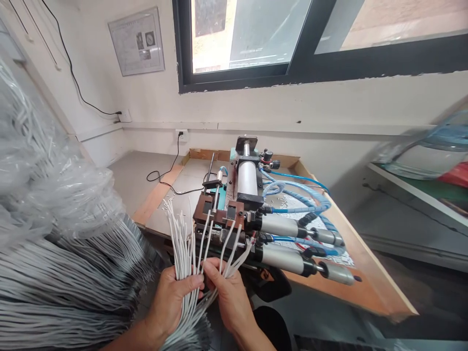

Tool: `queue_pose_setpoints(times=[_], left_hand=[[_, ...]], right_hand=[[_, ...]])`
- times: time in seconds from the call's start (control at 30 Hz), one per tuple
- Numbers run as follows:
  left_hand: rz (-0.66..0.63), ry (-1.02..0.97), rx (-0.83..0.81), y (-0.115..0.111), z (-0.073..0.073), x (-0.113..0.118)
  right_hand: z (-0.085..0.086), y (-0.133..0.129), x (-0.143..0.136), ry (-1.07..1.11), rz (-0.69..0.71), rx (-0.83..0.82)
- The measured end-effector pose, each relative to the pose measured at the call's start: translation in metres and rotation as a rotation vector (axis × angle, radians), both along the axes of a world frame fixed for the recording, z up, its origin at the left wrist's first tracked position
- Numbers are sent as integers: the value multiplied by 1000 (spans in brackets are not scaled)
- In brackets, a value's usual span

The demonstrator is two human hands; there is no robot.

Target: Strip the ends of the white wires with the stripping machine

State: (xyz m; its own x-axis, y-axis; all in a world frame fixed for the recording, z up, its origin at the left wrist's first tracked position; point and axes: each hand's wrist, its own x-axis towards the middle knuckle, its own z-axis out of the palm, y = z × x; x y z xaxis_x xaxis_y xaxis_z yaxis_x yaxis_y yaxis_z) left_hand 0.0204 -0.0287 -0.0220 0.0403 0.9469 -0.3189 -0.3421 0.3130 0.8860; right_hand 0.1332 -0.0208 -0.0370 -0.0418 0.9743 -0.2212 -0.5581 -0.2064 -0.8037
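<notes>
My left hand (177, 292) is closed around a bundle of white cables (183, 248), whose upper ends fan out above my thumb. Beside it, my right hand (226, 292) pinches several more white cables (233, 251) that spread up and to the right. Both hands nearly touch, and the lower parts of the cables cross beneath them. Just beyond the hands stands a pneumatic machine (247, 178) with metal cylinders and brown blocks (232, 214). A few cable ends reach up in front of these blocks; whether they touch them I cannot tell.
Heaps of grey cables (66, 278), partly under clear plastic (54, 185), fill the left side. The machine sits on a wood-edged bench (380, 287), with blue air hoses (303, 209) and white scraps on its right. A shelf (420, 190) stands at far right.
</notes>
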Motion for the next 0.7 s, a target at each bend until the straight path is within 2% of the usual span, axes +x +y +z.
queue_pose_setpoints(times=[0.23,0.4,0.6,0.7], left_hand=[[39,-20,13,4,1,1],[56,-27,-15,9,4,2],[71,-19,-17,14,5,2],[43,-22,-10,13,4,3]], right_hand=[[-5,0,-1,7,-177,-18],[2,13,-3,120,-253,-98],[5,24,-4,278,-234,-161],[7,23,-5,301,-113,-167]])
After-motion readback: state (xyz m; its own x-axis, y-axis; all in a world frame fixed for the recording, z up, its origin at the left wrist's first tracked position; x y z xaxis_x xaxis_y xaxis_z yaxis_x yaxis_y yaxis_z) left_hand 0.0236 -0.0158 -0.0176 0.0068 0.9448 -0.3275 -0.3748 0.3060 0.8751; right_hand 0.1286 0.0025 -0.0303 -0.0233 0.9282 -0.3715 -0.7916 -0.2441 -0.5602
